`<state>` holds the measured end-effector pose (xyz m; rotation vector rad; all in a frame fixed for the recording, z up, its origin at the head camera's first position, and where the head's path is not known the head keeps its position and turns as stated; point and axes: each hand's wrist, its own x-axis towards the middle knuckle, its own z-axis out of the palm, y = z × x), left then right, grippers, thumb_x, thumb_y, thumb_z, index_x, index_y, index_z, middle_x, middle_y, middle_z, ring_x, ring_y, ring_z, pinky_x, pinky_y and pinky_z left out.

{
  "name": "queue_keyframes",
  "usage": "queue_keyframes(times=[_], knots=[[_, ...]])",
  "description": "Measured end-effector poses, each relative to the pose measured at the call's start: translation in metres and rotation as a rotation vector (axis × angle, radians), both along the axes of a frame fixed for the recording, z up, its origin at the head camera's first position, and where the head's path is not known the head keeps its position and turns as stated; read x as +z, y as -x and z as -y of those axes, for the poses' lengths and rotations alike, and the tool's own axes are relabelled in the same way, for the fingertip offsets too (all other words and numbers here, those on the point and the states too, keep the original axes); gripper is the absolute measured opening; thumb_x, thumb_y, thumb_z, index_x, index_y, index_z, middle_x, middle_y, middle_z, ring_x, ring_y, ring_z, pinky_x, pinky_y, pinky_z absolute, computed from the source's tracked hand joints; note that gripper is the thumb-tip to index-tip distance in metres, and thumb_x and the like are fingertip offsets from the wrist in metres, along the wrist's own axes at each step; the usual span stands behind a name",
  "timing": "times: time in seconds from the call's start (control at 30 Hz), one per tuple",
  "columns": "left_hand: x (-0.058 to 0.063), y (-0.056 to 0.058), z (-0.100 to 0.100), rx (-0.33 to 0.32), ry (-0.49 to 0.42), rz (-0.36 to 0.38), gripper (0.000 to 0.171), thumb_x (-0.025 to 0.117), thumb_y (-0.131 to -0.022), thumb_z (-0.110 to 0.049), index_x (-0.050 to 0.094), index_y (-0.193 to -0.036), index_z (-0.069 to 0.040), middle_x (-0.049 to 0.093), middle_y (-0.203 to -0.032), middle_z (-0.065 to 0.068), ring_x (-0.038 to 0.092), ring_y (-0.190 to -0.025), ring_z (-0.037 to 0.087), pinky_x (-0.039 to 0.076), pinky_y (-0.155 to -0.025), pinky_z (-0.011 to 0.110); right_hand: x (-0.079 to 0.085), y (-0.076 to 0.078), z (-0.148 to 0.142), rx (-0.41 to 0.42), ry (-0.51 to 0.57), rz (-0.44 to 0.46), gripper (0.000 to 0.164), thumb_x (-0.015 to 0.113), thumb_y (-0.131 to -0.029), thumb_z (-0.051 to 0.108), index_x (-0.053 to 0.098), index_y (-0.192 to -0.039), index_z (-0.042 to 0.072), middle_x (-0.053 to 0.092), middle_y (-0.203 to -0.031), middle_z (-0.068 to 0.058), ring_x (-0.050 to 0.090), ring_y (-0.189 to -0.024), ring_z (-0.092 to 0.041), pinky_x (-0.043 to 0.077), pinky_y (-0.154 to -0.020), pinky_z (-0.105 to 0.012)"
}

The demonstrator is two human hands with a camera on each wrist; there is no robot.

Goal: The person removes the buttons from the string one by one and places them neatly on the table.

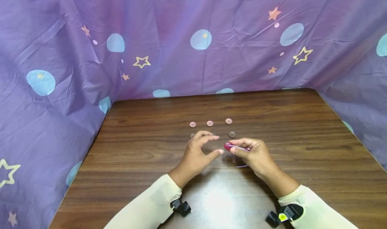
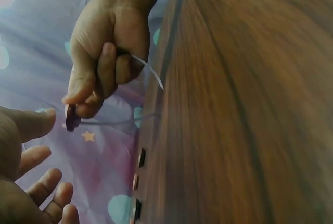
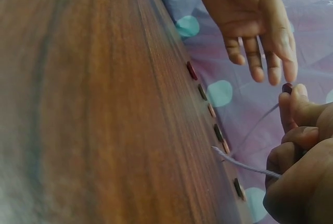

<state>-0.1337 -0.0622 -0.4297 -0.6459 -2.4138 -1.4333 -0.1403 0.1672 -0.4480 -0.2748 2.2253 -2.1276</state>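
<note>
My right hand [image 1: 257, 156] pinches a dark pink button [image 1: 228, 146] between thumb and fingertips, above the table. A thin pale purple cord [image 1: 240, 148] runs from the button to that hand. In the right wrist view, one loose cord end [image 3: 244, 168] sticks out from the curled lower fingers. My left hand [image 1: 196, 153] is just left of the button, fingers spread and thumb apart, holding nothing. The left wrist view shows a small gap between its thumb and the held button [image 2: 71, 117].
Beyond the hands, three pink buttons [image 1: 210, 123] lie in a row on the brown wooden table [image 1: 136, 138]. A brown button [image 1: 232, 134] lies nearer, and others are partly hidden behind my left hand. A purple patterned cloth [image 1: 169, 47] hangs around the table's back and sides.
</note>
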Motion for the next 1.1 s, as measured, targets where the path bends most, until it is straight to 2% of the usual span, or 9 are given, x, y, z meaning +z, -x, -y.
queue_keyframes(times=[0.1,0.23,0.33,0.43,0.53,0.73,0.97,1.1], knots=[[0.004,0.001,-0.005,-0.013,-0.007,0.036,0.042,0.092,-0.086,-0.013,0.079,-0.125,-0.005,0.072,-0.128,0.013,0.069,-0.122,0.030,0.056,-0.107,0.052,0.000,0.001,0.000,0.007,0.024,-0.003,0.024,0.078,-0.093,-0.008,0.086,-0.103,0.013,0.082,-0.091,0.013,0.065,-0.073,0.002,0.046,-0.055,-0.013],[0.010,0.005,-0.009,-0.027,-0.030,0.098,0.041,0.091,-0.087,-0.013,0.079,-0.125,-0.005,0.072,-0.130,0.014,0.070,-0.119,0.031,0.059,-0.102,0.056,0.001,0.001,0.000,0.007,0.057,-0.016,0.024,0.078,-0.093,-0.009,0.086,-0.102,0.012,0.084,-0.095,0.013,0.071,-0.080,0.003,0.052,-0.061,-0.012],[0.012,0.008,-0.010,-0.041,-0.030,0.135,0.043,0.091,-0.086,-0.013,0.079,-0.126,-0.004,0.072,-0.131,0.014,0.071,-0.118,0.032,0.059,-0.103,0.057,0.002,0.001,0.000,-0.005,0.065,-0.014,0.021,0.078,-0.093,-0.009,0.085,-0.102,0.008,0.083,-0.093,0.012,0.070,-0.077,0.003,0.050,-0.058,-0.012],[0.011,0.009,-0.011,-0.076,-0.022,0.158,0.045,0.092,-0.086,-0.012,0.078,-0.128,-0.003,0.070,-0.132,0.015,0.071,-0.117,0.033,0.060,-0.101,0.054,0.002,0.001,0.001,-0.021,0.072,-0.005,0.020,0.077,-0.094,-0.009,0.085,-0.101,0.007,0.082,-0.090,0.012,0.063,-0.070,0.002,0.042,-0.052,-0.014],[0.008,0.010,-0.011,-0.105,-0.018,0.173,0.046,0.092,-0.086,-0.011,0.077,-0.129,-0.003,0.069,-0.132,0.015,0.071,-0.115,0.035,0.061,-0.100,0.050,0.001,0.000,0.002,-0.026,0.082,0.004,0.023,0.076,-0.094,-0.010,0.086,-0.099,0.010,0.082,-0.089,0.011,0.059,-0.066,0.001,0.037,-0.049,-0.017],[0.001,0.011,-0.012,-0.112,-0.037,0.172,0.044,0.092,-0.086,-0.011,0.079,-0.127,-0.003,0.068,-0.128,0.016,0.071,-0.113,0.036,0.062,-0.098,0.048,-0.001,0.001,0.005,-0.020,0.097,0.014,0.036,0.076,-0.095,-0.009,0.086,-0.094,0.026,0.081,-0.088,0.012,0.047,-0.058,0.002,0.033,-0.047,-0.017],[-0.009,0.010,-0.014,-0.155,-0.055,0.145,0.038,0.089,-0.089,-0.013,0.080,-0.125,-0.004,0.068,-0.124,0.017,0.070,-0.107,0.036,0.065,-0.088,0.041,0.000,0.000,0.004,-0.005,0.110,0.008,0.034,0.076,-0.095,-0.008,0.087,-0.094,0.025,0.083,-0.090,0.013,0.041,-0.055,0.002,0.029,-0.044,-0.021],[-0.010,0.010,-0.014,-0.149,-0.069,0.131,0.035,0.089,-0.090,-0.012,0.081,-0.123,-0.004,0.067,-0.124,0.016,0.071,-0.107,0.035,0.066,-0.087,0.044,-0.001,0.000,0.004,0.004,0.126,0.009,0.037,0.076,-0.095,-0.009,0.086,-0.093,0.026,0.084,-0.092,0.013,0.050,-0.060,0.003,0.032,-0.047,-0.018]])
